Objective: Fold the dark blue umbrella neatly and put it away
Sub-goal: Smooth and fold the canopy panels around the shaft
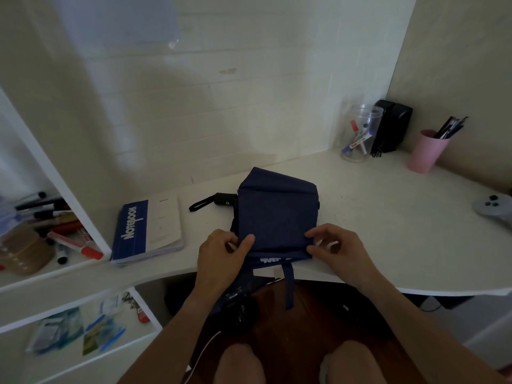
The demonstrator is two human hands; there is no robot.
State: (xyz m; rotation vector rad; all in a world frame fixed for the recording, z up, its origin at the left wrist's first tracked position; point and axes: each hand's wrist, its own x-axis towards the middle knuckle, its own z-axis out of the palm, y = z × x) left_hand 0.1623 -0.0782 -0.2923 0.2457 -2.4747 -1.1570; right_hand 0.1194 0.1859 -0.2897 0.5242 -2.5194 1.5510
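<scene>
Umbrella: the dark blue fabric umbrella (277,214) lay on the white desk (388,217) at its near edge, its canopy folded into a flat, roughly square panel.
Handle: a black stubby handle with a black wrist loop (219,202) stuck out from the left side of the folded cloth, resting on the desk.
Strap: a narrow dark blue closing strap (289,284) hung from the near edge of the cloth, over the desk edge towards the lap.
Left hand: the left hand (221,253) pinched the near left corner of the cloth between thumb and fingers.
Right hand: the right hand (335,248) pinched the near right corner with curled fingers.
Left of it: a blue-and-white paper notebook (146,231) lay near the umbrella, apart from it.
Far right: a clear plastic jar of markers (358,134), a black box-shaped object (393,128) and a pink plastic cup of pens (428,151) stood well apart, by the corner.
Right edge: a grey game controller (493,207) was cut off by the frame.
Shelves: a white shelf unit (83,206) on the left held markers and tape.
Hard to make out: white print at the near hem was partly covered and unreadable; dark objects under the desk edge were unclear.
</scene>
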